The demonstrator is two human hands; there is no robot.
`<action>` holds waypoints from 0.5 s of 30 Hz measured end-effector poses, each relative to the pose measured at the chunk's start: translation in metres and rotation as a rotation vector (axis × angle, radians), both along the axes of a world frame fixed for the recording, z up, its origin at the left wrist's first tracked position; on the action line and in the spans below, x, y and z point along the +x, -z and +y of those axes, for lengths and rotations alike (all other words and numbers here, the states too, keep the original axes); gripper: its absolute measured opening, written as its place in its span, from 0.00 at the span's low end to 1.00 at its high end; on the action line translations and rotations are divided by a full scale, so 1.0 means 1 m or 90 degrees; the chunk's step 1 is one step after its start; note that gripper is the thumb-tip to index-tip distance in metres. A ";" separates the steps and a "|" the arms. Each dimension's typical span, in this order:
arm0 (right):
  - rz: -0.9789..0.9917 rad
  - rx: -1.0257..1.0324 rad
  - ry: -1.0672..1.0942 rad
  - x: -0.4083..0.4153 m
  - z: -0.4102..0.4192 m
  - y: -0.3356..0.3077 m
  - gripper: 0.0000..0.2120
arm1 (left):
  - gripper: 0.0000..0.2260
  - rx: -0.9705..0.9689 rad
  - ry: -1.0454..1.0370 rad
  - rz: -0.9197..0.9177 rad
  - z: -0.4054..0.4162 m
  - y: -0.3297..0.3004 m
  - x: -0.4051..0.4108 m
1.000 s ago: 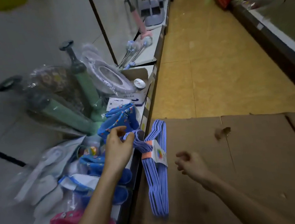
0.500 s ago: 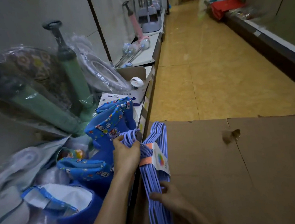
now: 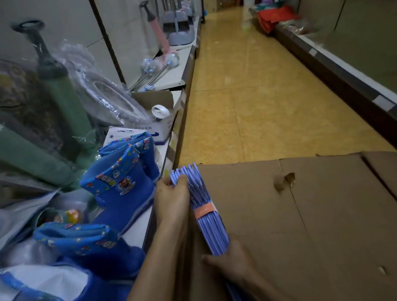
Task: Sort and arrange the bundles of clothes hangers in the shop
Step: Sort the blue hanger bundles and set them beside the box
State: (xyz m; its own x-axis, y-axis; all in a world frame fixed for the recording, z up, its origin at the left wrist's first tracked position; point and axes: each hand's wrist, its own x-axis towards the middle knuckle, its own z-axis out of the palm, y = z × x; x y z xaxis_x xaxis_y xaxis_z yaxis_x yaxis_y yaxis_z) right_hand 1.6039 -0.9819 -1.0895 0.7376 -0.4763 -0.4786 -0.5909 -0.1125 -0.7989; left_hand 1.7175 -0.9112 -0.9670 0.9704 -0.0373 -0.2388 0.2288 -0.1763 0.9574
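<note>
A bundle of lilac clothes hangers (image 3: 206,223), tied by an orange paper band, stands on edge along the left side of a large cardboard box (image 3: 306,232). My left hand (image 3: 171,200) grips the bundle's far end by the hooks. My right hand (image 3: 230,262) clasps the near end from below. The lowest part of the bundle is hidden behind my right forearm.
A low shelf (image 3: 162,160) on the left carries blue children's rain boots (image 3: 122,192), green pumps (image 3: 62,94) in plastic wrap, a small white box (image 3: 141,133) and toilet brushes (image 3: 160,67). A yellow tiled aisle (image 3: 254,93) runs ahead, with another shelf base (image 3: 343,72) on the right.
The bundle has been turned from lying flat to standing on edge. My right hand came in and took hold of its near end, and my left hand moved up to the hooks.
</note>
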 end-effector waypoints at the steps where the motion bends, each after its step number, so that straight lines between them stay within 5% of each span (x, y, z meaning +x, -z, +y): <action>1: 0.019 -0.031 -0.002 -0.003 -0.007 -0.002 0.30 | 0.07 0.008 0.029 0.002 -0.005 -0.001 -0.002; 10: 0.157 -0.344 0.037 -0.012 -0.039 -0.013 0.20 | 0.06 -0.029 0.158 0.037 -0.043 -0.013 -0.020; 15: 0.113 -0.315 0.044 -0.021 -0.063 -0.026 0.18 | 0.06 -0.113 0.144 0.063 -0.052 -0.011 -0.026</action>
State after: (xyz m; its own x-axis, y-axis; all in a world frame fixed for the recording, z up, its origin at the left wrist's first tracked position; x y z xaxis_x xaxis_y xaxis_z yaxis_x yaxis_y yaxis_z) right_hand 1.5830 -1.0445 -1.0634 0.6248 -0.7217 -0.2980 -0.7313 -0.4070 -0.5473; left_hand 1.6918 -0.9627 -0.9560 0.9054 -0.2989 -0.3016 0.2958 -0.0654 0.9530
